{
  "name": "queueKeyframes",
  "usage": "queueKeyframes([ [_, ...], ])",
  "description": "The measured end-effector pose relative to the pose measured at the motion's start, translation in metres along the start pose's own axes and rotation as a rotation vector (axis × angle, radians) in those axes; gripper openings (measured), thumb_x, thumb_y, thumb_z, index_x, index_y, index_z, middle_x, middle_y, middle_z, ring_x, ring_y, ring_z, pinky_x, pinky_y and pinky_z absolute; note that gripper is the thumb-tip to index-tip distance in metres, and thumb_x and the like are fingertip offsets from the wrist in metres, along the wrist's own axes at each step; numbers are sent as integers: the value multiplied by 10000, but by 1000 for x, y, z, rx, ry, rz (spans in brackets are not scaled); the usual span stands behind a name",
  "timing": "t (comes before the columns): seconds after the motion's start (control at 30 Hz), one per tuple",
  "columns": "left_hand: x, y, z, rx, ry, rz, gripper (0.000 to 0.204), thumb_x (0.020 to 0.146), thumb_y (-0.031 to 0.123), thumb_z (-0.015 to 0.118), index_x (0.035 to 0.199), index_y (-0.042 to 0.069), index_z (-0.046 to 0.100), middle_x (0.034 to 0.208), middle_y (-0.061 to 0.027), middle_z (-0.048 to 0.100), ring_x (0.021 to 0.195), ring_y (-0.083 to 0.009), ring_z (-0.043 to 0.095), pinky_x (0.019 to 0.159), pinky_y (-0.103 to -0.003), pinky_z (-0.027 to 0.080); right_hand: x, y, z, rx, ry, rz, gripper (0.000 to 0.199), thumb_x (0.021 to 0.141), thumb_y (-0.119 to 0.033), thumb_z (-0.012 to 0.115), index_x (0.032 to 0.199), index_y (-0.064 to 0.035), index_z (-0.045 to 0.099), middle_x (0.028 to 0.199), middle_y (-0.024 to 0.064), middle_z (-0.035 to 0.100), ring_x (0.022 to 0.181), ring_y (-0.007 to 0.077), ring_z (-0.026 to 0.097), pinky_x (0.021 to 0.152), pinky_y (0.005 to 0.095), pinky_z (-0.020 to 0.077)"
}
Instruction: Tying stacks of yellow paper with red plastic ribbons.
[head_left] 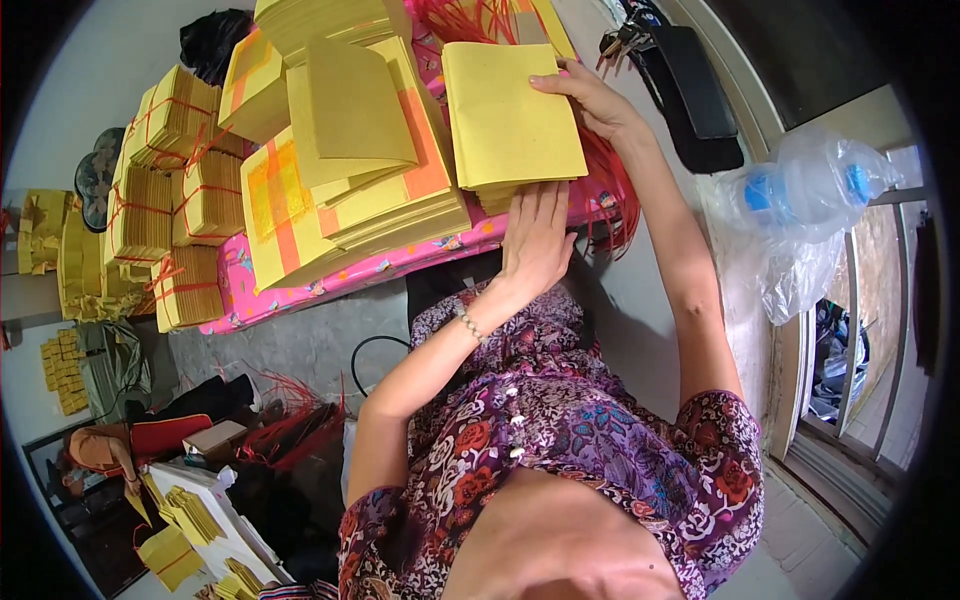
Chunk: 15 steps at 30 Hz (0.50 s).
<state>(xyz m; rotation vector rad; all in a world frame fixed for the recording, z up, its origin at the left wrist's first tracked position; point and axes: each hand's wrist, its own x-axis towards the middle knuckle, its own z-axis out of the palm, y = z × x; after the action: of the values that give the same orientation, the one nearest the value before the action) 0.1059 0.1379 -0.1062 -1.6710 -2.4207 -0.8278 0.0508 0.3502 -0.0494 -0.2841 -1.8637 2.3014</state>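
Observation:
A stack of yellow folded paper stands near the front right of a pink patterned tabletop. My right hand grips its far right corner, thumb on the top sheet and the other fingers partly hidden behind the edge. My left hand is open, its stretched fingers lying together against the stack's near edge. Just left of it rises a larger pile of yellow paper with orange-red bands, a loose folded sheet lying tilted on top.
Several bundles tied with red string are piled at the table's left. Red strips hang off its right end. A black phone and keys lie at the far right, by a clear plastic bag. Another person handles yellow paper at lower left.

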Motion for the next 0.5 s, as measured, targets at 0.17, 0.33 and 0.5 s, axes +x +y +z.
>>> queueKeyframes([
  [0.17,-1,0,2,24,-3,-19,748,751,210,683,1373,-43,353,1351,-212,395,1247,-389,354,1063,-495,279,-2,6,-2,6,13,-10,717,748,-226,790,1298,36,412,1157,146,574,1078,202,580,893,322,497],
  [0.33,1,0,-1,-13,14,-18,730,735,172,691,1356,-40,371,1318,-214,418,1220,-391,372,1054,-491,295,0,16,-4,-45,39,24,738,755,-226,788,1312,41,384,1182,158,556,1073,211,583,886,325,503],
  [0.5,3,-2,-8,-75,49,10,680,716,114,690,1312,-52,409,1268,-211,462,1176,-388,416,1031,-475,334,3,24,-10,-91,43,38,802,759,-248,788,1333,63,321,1202,184,534,1084,221,574,908,325,486],
])
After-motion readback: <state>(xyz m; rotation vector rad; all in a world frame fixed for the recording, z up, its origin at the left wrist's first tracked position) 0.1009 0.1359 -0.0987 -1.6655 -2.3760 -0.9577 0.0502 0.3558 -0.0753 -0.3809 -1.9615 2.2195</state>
